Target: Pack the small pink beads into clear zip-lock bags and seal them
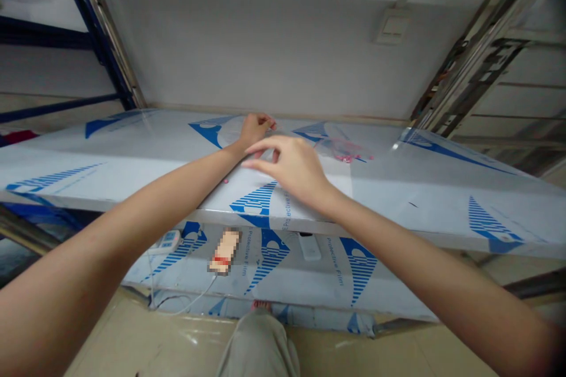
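- Left hand: fingers curled against the film-covered steel bench, near its far edge (any grip is hidden).
- Right hand: half open, empty, just above the bench.
- Pink beads: near the far edge, right of both hands.

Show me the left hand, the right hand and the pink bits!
left hand (259, 129), head view, middle of the hand
right hand (292, 168), head view, middle of the hand
pink bits (347, 157), head view, middle of the clump

Lower-shelf item blurred; pink bits too small
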Motion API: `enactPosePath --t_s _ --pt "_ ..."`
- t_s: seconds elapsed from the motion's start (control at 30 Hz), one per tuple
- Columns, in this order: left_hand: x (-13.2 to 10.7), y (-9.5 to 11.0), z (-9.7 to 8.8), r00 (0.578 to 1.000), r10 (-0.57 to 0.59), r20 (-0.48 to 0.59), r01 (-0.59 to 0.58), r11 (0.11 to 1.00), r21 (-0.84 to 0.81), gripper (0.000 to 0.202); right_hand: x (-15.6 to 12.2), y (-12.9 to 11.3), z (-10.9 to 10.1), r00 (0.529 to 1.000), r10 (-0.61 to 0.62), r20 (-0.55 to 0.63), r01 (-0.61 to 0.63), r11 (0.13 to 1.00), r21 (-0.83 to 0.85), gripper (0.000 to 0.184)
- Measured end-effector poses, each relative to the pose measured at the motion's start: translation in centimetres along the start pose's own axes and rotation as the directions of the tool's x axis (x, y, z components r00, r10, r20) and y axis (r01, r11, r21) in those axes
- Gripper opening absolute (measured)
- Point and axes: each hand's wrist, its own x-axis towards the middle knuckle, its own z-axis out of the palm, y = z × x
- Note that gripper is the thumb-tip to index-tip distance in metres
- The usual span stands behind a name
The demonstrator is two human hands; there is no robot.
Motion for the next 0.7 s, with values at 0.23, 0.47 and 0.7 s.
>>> enactPosePath --t_s 0.23,0.47,0.7 --pt "0.0 -0.2 0.2 0.998 -0.017 -0.058 0.014 0.999 -0.052 0.016 -0.6 -3.6 5.0 0.979 0.095 0.178 -0.097 0.995 0.004 0.023" --pt "0.0 -0.4 0.3 0.999 -0.018 -0.044 0.013 0.995 -0.101 0.015 -0.2 -3.8 5.3 0.972 0.143 0.184 -0.152 0.988 0.039 0.006" --pt "-0.2 0.7 0.1 0.995 -0.017 -0.095 0.007 0.994 -0.108 0.014 0.3 0.5 0.1 0.981 0.176 0.075 -0.167 0.979 -0.116 0.008"
